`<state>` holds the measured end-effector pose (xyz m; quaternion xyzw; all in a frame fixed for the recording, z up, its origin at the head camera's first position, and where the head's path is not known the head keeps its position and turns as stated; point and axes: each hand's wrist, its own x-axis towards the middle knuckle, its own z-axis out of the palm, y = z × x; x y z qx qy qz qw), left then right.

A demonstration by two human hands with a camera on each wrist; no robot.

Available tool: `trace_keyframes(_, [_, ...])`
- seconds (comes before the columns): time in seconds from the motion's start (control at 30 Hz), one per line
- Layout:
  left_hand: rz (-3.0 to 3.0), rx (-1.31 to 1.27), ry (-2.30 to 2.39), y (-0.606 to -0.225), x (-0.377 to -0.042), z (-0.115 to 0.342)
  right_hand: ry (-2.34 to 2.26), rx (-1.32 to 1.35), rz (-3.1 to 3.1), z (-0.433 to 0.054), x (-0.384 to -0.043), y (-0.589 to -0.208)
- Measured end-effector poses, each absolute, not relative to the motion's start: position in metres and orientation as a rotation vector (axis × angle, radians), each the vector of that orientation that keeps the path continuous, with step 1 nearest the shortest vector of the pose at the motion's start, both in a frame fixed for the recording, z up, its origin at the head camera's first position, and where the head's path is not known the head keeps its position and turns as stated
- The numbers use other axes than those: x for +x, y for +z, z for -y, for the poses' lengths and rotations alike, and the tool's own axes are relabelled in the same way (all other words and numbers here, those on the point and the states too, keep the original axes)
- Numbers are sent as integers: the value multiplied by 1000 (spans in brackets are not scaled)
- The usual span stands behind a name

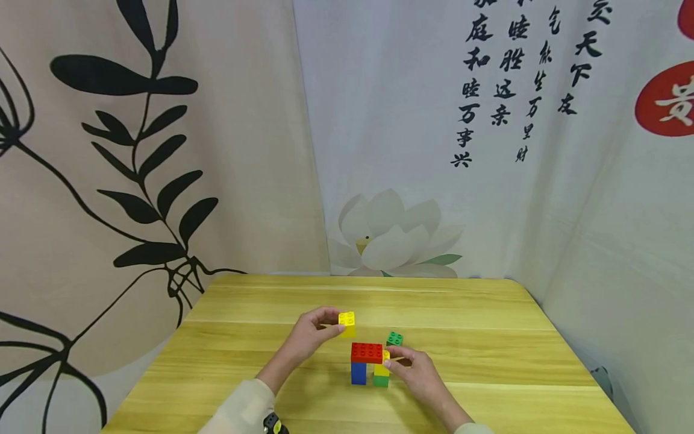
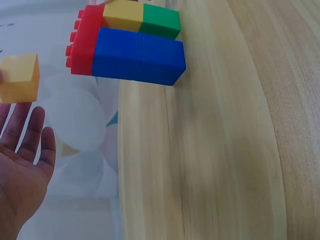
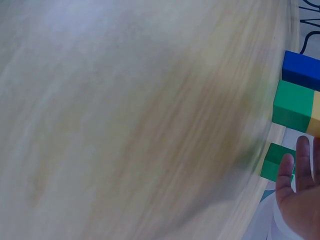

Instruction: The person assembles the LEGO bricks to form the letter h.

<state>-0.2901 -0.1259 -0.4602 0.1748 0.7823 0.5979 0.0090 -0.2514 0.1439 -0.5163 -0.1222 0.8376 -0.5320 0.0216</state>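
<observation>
My left hand pinches a yellow toy building block between thumb and fingers, raised left of and behind a small block structure. The left wrist view shows that yellow block above the outstretched other fingers. In the structure, a red block with studs on top bridges two columns. One column is two stacked blue blocks; the other is a yellow block over a green block. My right hand pinches the column's yellow block from the right, its thumb in front.
A separate green block stands on the wooden table just behind the right hand. Beyond the table's back edge hangs a printed curtain with plants and writing. A dark band sits at the left sleeve.
</observation>
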Motion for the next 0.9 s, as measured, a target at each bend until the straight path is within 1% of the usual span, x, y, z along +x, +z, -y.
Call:
trace_keyframes(0.2, [-2445, 600, 1793, -463, -289, 120, -1651, -374, -2596, -144, -252, -517])
trace_keyframes(0.67, [-2451, 580, 1725, -468, -283, 109, -1637, -365, -2607, -143, -253, -518])
trace_keyframes(0.9, [-2450, 621, 1685, -444, -265, 105, -1643, -354, -2600, -143, -253, -518])
